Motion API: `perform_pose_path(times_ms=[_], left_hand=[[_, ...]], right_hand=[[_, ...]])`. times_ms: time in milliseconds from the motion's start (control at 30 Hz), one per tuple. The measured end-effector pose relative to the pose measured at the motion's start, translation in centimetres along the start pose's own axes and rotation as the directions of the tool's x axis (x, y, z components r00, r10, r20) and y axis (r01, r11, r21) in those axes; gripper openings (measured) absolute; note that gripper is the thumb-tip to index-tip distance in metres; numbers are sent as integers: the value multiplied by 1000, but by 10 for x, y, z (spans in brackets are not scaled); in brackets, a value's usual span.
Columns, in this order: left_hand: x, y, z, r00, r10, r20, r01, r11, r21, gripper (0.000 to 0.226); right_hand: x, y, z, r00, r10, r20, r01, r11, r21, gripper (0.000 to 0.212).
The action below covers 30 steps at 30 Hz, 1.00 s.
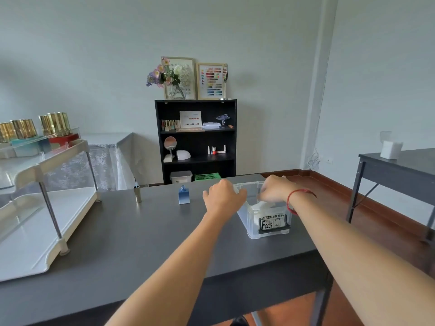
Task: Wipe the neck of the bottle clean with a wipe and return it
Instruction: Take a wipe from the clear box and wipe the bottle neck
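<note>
Noting gold brush cap (137,194) standing on the dark table (141,243), blue bottle (183,196) further right, open-necked, untouched. Steadying clear storage box (249,222) with left hand (223,196), fingers curling over its rim. Dipping right hand (274,190) inside, fingertips bunching at white wipes (259,205); pinch not discernible. Awaiting wiping and returning.

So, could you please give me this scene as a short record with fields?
bottle: blue bottle, upright on the table, cap off, untouched
cap: gold cap, standing left of the bottle, apart from it
box: clear box, right of the bottle
left hand: grips the box's left rim
right hand: reaches into the box, fingers curled on a white wipe
stage: wipe being fetched; neck not yet wiped
</note>
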<state>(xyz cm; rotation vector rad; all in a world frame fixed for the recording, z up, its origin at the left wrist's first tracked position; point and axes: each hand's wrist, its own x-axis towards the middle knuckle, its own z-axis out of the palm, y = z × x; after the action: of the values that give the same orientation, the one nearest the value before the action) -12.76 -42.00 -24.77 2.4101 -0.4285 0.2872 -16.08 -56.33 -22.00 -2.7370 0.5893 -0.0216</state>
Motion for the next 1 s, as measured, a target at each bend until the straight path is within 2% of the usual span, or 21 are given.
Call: perform_pose_path(times_ms=[67,200,333,600,700,800,900,1000], left_hand=[[2,-2,-3,1000,-3,14,3,1000,5,36],[6,-3,-7,999,-10,46,10,1000,-5,31],[7,-3,-8,997,-16,71,17,1000,-14,37],[8,1,-10,995,-34,89,33,999,15,36],[8,2,-9,1000,-1,20,0,999,46,32],[9,2,-11,993,81,-91,-77,996,46,8],[12,4,-9,995,71,-67,-72,997,-5,23],[14,6,-5,999,45,-26,-47,997,-66,27]], right_hand=[[2,-1,4,999,-3,40,5,998,-56,23],[-1,-7,11,1000,-10,21,12,993,-121,19],[-1,-12,11,1000,11,0,-10,987,-162,35],[2,-9,16,998,3,-63,-9,996,-87,33],[3,-8,17,978,-38,-207,25,998,-64,25],[-1,-11,14,934,-118,-338,136,990,30,24],[-3,-11,13,912,-152,-382,216,968,129,22],[-6,-9,13,899,-180,-398,261,952,157,19]])
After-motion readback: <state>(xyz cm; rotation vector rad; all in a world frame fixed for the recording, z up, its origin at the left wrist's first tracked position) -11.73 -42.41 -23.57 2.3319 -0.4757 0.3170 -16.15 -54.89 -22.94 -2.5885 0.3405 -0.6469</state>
